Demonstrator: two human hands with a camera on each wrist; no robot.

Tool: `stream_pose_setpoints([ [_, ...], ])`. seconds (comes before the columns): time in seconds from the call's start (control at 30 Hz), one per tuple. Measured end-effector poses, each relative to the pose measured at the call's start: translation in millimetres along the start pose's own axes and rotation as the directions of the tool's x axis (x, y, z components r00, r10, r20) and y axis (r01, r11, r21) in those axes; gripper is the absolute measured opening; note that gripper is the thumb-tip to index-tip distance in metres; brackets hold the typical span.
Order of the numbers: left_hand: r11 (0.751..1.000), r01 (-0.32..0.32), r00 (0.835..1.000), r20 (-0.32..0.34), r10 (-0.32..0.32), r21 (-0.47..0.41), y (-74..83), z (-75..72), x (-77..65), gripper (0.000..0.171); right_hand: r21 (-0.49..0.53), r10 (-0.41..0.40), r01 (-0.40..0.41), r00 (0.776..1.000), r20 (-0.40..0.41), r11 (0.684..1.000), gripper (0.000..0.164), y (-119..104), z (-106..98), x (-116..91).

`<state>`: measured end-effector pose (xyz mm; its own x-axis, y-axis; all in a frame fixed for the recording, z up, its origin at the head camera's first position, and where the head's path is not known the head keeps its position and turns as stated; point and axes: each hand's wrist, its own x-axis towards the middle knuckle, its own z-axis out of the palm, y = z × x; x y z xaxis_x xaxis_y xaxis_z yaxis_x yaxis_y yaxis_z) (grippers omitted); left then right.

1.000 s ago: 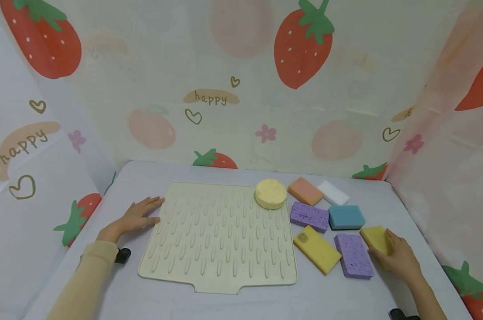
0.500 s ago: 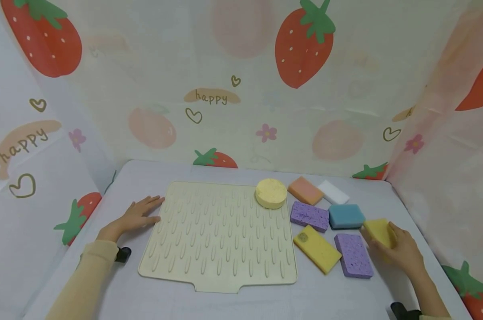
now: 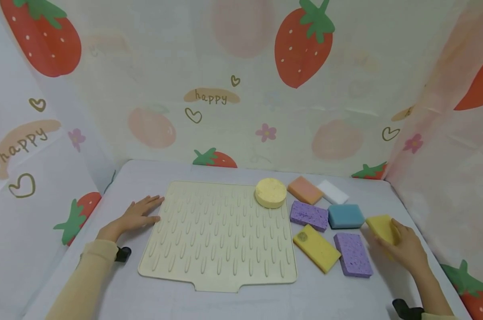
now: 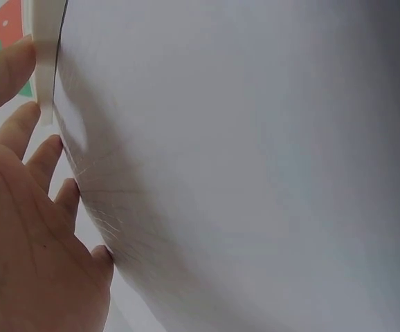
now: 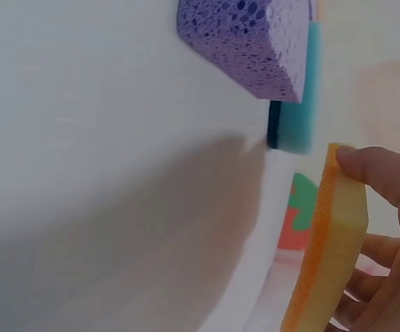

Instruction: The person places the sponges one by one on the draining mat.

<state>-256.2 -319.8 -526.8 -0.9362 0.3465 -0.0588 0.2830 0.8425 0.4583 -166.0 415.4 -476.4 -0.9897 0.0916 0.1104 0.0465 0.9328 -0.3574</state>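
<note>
Two hands are in view; the right hand (image 3: 407, 249) pinches the yellow sponge (image 3: 382, 227) between thumb and fingers, tilted and clear of the table (image 3: 165, 302), at the right side of the group; the left hand (image 3: 135, 216) lies with fingers extended and somewhat spread, gripping nothing, fingertips at the left edge of the mat (image 3: 221, 235).

Judged from these frames, good handling calls for light, even pressure, as the foam would probably squash under a hard pinch; the lower edge of the piece should stay clear of its neighbours; the left fingertips would do best with gentle contact, since a push might shift the mat.

Count as follows: mat, one; purple, two, namely the upper purple sponge (image 3: 309, 216) and the lower purple sponge (image 3: 353, 255); yellow rectangular, two, the held one, with an orange layer in the right wrist view, and the spotted sponge (image 3: 316, 249) just beside the mat; blue sponge (image 3: 346, 216), one; orange sponge (image 3: 305, 190), one; white block (image 3: 333, 192), one, material uncertain; round sponge (image 3: 271, 193), one, on the mat's far right corner; strawberry-print backdrop (image 3: 241, 133) behind all.
</note>
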Motion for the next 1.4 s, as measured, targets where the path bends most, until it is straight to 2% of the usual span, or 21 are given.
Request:
stream_pose_setpoints([
  [0.27, 1.000, -0.004, 1.000, -0.002, 0.004, 0.009, -3.1, 1.4, 0.4, 0.070, 0.027, 0.019, -0.020, 1.000, 0.010, 0.999, 0.086, -15.1, -1.3, 1.0],
  [0.4, 1.000, -0.007, 1.000, -0.002, 0.007, 0.003, -3.0, 1.7, 0.5, 0.070, 0.036, 0.004, -0.004, 1.000, 0.004, 0.999, 0.084, -26.3, -1.6, 2.3],
  [0.93, 1.000, -0.010, 1.000, -0.002, 0.010, -0.012, 0.5, 0.7, -0.9, 0.070, 0.045, -0.106, 0.103, 0.993, 0.052, 0.994, 0.083, -68.9, 3.8, 15.0],
  [1.4, 1.000, 0.001, 1.000, -0.011, -0.001, -0.005, -1.4, 1.3, -0.3, 0.071, 0.089, -0.257, 0.253, 0.966, 0.033, 0.963, 0.077, -100.0, 20.5, 27.3],
])
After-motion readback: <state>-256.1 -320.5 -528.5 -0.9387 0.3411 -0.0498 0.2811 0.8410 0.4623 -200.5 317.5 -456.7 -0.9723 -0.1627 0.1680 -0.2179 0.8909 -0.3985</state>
